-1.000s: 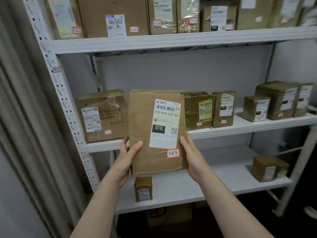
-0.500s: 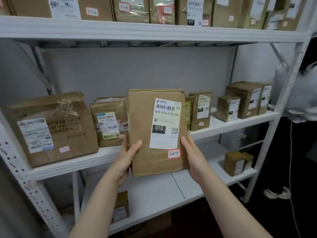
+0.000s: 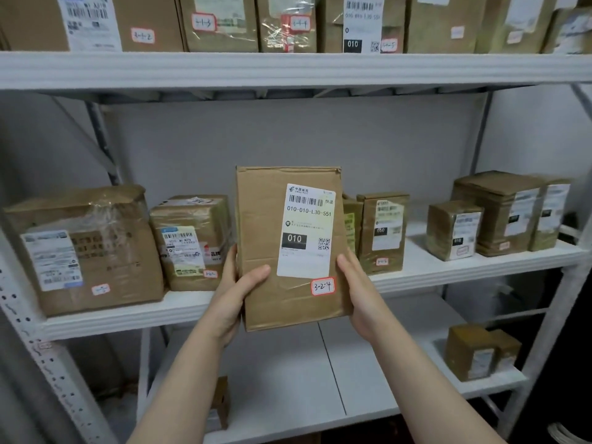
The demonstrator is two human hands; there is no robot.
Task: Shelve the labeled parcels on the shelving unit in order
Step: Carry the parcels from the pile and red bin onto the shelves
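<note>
Fingers (image 3: pixel 232 267) curl round both side edges of the parcel (image 3: pixel 266 225). The left hand (image 3: pixel 229 296) lays its thumb across the front with the rest tucked behind, and the right hand (image 3: pixel 357 290) clamps the opposite edge, thumb forward. The parcel is upright and off any shelf, held up in front of the middle shelf (image 3: pixel 464 272), and its red-edged tag (image 3: pixel 323 286) reads 3-2-4. So the placing looks yet to come.

Plenty is shelved already, though. The top shelf (image 3: pixel 288 70) carries a row of tagged boxes (image 3: pixel 221 24). The middle shelf holds a big box (image 3: pixel 96 251) at the far left, a taped box (image 3: pixel 192 241) beside it, then a run of smaller ones (image 3: pixel 382 232) off to the right. Whether a slot lies open behind the held parcel, I cannot tell. The bottom shelf (image 3: pixel 320 379) has a few small boxes (image 3: pixel 469 354).
</note>
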